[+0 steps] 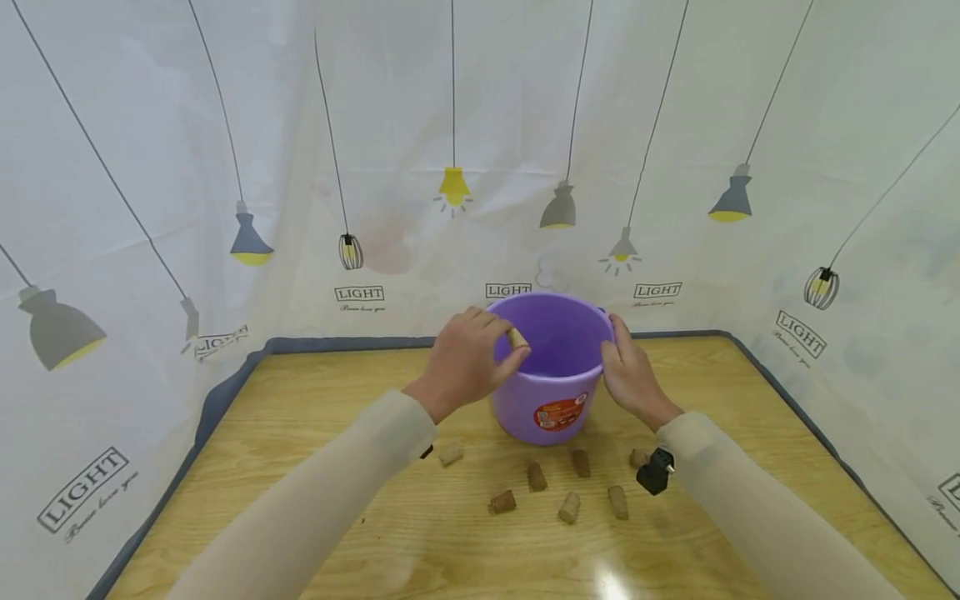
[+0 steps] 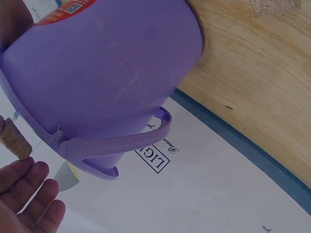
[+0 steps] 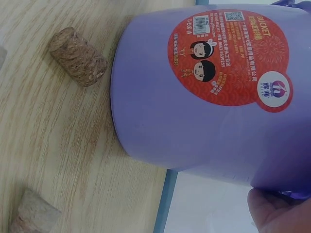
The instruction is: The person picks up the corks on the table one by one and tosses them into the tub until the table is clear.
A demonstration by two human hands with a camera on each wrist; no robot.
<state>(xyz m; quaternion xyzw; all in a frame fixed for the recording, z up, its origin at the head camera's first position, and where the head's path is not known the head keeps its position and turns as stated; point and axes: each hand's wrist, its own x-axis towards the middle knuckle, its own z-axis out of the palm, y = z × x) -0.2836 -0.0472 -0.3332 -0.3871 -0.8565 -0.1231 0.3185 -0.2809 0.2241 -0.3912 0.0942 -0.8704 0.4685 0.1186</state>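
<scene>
A purple bucket [image 1: 540, 392] with a red label stands upright on the wooden table. At its left rim my left hand [image 1: 467, 357] pinches a cork [image 1: 517, 338] between thumb and fingers, and the same cork [image 2: 15, 140] appears beside the rim in the left wrist view. My right hand [image 1: 633, 375] grips the bucket's right rim, thumb on the near side; its other fingers are partly hidden. In the right wrist view only part of that hand [image 3: 279, 211] shows against the bucket [image 3: 184, 131]. I cannot see the bucket's bottom inside.
Several corks lie on the table [image 1: 337, 517] before the bucket, among them a dark cork [image 1: 502, 501], a pale cork [image 1: 569, 507] and one farther left, a light cork [image 1: 451, 454]. A white curtain [image 1: 420, 275] printed with lamps surrounds the table's back and sides.
</scene>
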